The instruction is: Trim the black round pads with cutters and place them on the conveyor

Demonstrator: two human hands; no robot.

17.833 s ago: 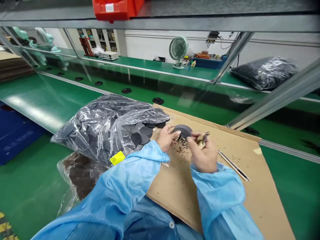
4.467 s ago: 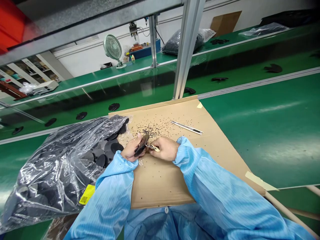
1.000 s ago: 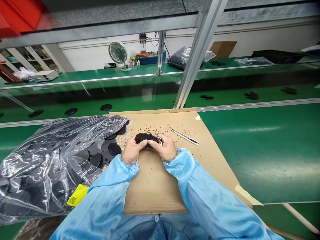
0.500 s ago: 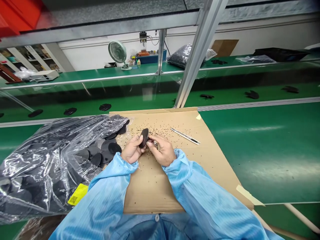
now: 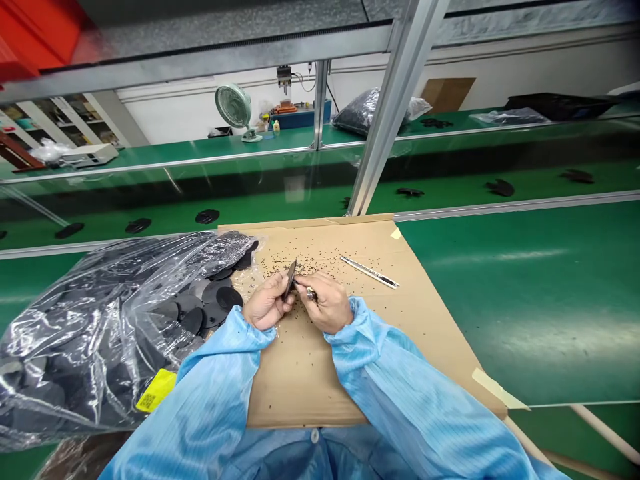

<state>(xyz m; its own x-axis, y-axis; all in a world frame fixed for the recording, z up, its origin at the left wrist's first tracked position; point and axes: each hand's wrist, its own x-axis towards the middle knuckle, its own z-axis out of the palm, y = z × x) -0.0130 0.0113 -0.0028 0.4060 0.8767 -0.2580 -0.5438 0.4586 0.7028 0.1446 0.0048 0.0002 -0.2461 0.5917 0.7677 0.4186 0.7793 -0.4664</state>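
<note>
A round black plastic disc (image 5: 290,279) is held almost edge-on between the thumb and fingers of my left hand (image 5: 265,305). My right hand (image 5: 327,303) is closed round a small shiny metal tool (image 5: 311,294), mostly covered by the fingers, so its kind does not show. The right fingertips meet the disc's right face. Both hands are above a cardboard sheet (image 5: 310,390) strewn with tiny black bits (image 5: 320,256). To the right of them lies a slim utility knife (image 5: 370,272).
On the left a big clear plastic bag (image 5: 120,313) spills black discs (image 5: 229,298) onto the cardboard. Behind, a green conveyor belt (image 5: 260,200) carries spaced black parts (image 5: 207,216). A slanted metal post (image 5: 395,107) rises behind the cardboard. Tape (image 5: 500,390) holds the sheet's right corner.
The disc in my left hand has turned from showing its broad face to nearly edge-on. My right hand has shifted slightly, staying against the disc.
</note>
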